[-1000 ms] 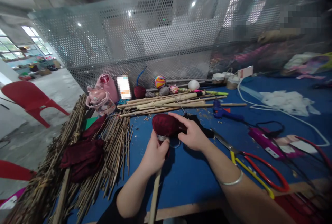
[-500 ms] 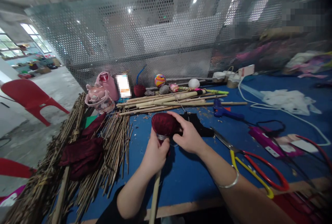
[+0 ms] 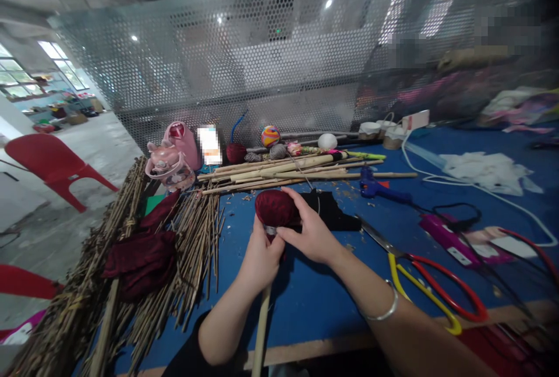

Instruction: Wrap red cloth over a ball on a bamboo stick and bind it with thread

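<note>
A ball covered in dark red cloth sits on top of a pale wooden stick, which runs down past the table's front edge. A silvery band goes round the gathered cloth under the ball. My left hand is closed round this neck, thumb in front. My right hand cups the ball's right side, its thumb reaching to the band. A thin pale strand shows above the right hand; where it leads is hidden. Black cloth lies behind that hand.
Scissors with red and yellow handles lie at right, near a blue glue gun and purple power strip. Twig bundles and dark red cloth lie left. Peeled sticks lie before a perforated metal screen.
My right thumb has moved left and up onto the band at the neck. The ball and my left hand stay nearly in place. The view has shifted slightly.
</note>
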`<state>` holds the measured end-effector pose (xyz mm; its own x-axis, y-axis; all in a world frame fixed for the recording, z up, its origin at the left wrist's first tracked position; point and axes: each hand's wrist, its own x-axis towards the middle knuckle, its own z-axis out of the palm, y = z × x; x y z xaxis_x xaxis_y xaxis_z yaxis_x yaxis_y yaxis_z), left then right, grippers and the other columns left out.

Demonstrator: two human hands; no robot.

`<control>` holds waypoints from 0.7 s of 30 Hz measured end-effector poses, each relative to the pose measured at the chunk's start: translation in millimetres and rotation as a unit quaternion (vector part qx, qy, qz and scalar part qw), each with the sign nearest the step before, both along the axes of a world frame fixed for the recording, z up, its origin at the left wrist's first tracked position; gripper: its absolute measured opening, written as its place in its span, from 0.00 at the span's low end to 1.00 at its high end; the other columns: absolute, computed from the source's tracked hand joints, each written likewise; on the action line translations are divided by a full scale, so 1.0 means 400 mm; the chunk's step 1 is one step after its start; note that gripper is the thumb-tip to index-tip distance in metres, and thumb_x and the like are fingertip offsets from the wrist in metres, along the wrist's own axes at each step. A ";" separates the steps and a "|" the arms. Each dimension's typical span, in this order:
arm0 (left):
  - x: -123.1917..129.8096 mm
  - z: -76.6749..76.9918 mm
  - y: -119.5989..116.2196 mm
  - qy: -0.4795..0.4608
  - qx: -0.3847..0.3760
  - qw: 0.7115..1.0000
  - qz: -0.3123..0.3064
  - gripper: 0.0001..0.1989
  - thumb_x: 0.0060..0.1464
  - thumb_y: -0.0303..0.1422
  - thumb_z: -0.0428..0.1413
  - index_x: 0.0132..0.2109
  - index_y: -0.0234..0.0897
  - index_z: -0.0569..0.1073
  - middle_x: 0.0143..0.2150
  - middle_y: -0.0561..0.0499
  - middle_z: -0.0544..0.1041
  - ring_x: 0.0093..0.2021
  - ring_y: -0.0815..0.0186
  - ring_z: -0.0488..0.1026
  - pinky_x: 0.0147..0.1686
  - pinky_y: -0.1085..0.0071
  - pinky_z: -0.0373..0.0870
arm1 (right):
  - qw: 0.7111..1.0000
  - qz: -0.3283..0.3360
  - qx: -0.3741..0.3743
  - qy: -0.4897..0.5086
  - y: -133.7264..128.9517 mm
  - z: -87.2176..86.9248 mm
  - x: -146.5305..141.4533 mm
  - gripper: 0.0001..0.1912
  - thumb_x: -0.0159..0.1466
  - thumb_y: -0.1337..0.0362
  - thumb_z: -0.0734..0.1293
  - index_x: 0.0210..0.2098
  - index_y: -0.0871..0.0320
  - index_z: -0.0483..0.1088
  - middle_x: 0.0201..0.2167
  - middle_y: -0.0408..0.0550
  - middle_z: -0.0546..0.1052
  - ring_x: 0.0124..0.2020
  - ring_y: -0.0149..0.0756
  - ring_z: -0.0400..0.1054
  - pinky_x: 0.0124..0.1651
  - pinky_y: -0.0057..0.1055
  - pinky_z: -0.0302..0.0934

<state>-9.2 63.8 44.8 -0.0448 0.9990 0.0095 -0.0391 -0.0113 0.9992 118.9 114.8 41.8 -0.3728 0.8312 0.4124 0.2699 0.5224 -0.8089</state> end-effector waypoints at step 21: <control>-0.004 -0.026 0.005 0.045 0.011 0.999 -0.006 0.26 0.53 0.31 0.51 0.58 0.37 0.54 0.30 0.53 0.68 0.23 0.74 0.61 0.24 0.79 0.61 | 0.997 0.048 -0.037 0.039 0.008 -0.014 -0.011 0.35 0.56 0.71 0.62 0.61 0.55 0.47 0.58 0.52 0.60 0.59 0.41 0.55 0.61 0.43 0.48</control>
<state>-10.9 65.7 34.5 -0.0301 0.9989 0.0352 0.0506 -0.0336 0.9982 114.4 118.0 36.2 -0.4207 0.8224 0.3829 0.1562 0.4815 -0.8624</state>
